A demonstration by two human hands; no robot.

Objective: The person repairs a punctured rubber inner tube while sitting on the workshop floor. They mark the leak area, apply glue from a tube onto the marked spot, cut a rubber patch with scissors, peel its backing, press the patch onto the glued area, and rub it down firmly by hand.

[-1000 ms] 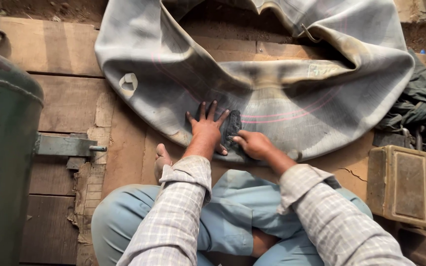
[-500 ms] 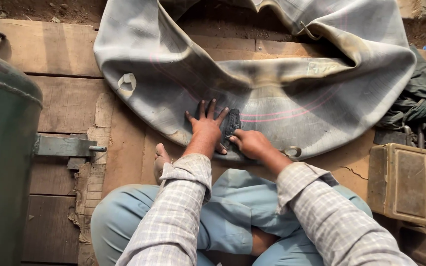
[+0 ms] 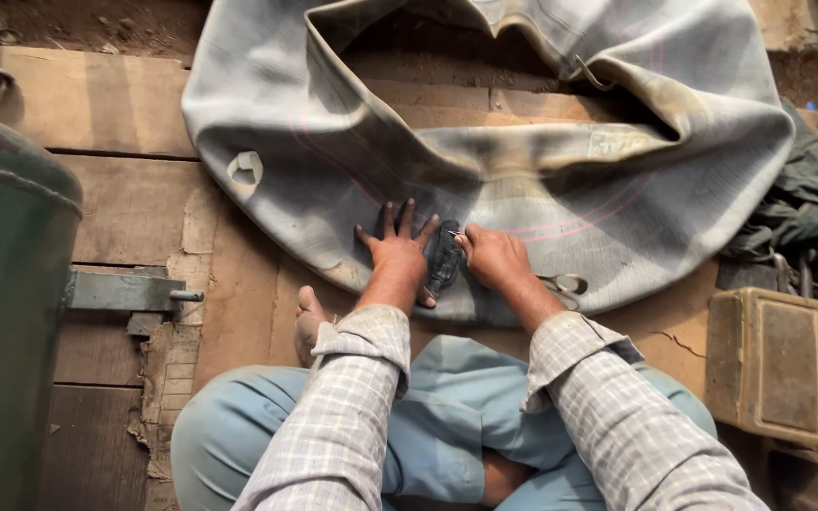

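L hand: I see my left hand (image 3: 398,248) flat, fingers spread, palm down on the inner tube (image 3: 333,142), pressing, gripping nothing.
R hand: my right hand (image 3: 494,255) curled, knuckles up, pinching a small thin metal tool (image 3: 453,233) at the fingertips.
Patch area: dark roughened spot (image 3: 442,260) on the tube, betw both hands.
Tube: grey, deflated, lying on wood planks (image 3: 97,104) in front of my knees.
Left: green tank (image 3: 2,284).
Right: tan metal box (image 3: 767,364), near the tube's edge.
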